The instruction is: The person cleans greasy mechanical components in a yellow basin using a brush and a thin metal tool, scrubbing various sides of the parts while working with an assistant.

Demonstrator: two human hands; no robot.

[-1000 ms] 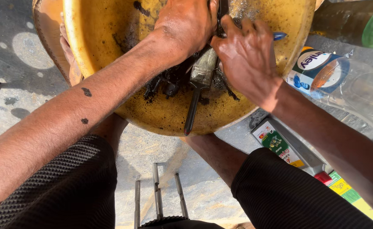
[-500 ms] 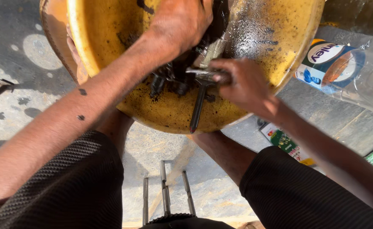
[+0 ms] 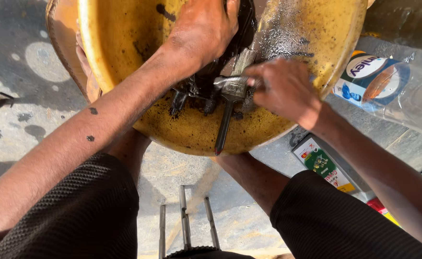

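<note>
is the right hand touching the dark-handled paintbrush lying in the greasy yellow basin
Touching. In the head view the right hand has its fingers closed over the metal ferrule of the paintbrush, whose dark handle slopes down across the yellow basin.

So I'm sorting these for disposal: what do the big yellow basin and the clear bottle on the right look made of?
The big yellow basin looks like plastic: even moulded colour and a smooth, slightly glossy wall, now smeared with black grime. The clear bottle looks like thin transparent plastic with a printed label, though glass can't be fully ruled out.
</note>
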